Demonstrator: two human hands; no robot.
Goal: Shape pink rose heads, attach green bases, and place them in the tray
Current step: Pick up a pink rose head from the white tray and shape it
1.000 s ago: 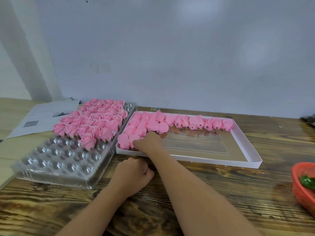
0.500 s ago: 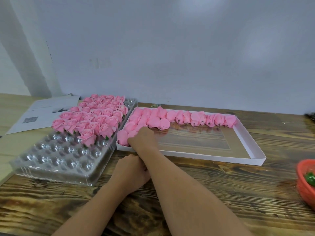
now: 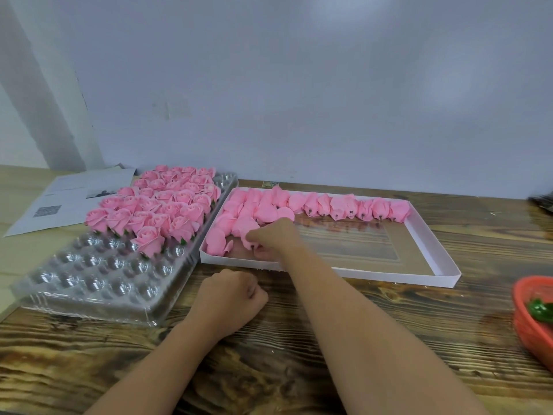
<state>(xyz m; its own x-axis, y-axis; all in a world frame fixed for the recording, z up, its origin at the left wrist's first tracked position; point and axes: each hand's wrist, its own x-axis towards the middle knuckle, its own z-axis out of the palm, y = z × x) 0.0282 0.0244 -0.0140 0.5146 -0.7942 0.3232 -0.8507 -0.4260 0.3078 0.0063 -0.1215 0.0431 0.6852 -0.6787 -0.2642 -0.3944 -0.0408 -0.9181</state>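
Observation:
A white cardboard box (image 3: 431,259) holds several unshaped pink rose heads (image 3: 341,206) along its far wall and left end. My right hand (image 3: 273,238) reaches into the box's near-left corner and pinches one pink rose head (image 3: 250,242) there. My left hand (image 3: 232,298) rests on the wooden table in front of the box, fingers curled into a fist with nothing seen in it. To the left, a clear plastic cell tray (image 3: 89,283) has finished pink roses (image 3: 161,205) with green bases filling its far half.
A red basket (image 3: 529,319) with green bases (image 3: 538,308) sits at the right edge. Printed paper sheets (image 3: 68,199) lie at the back left. A grey wall stands right behind the table. A dark object (image 3: 543,202) pokes in at far right.
My right hand has shifted slightly toward me inside the box and now pinches a rose head at the near-left corner. The left fist stays put.

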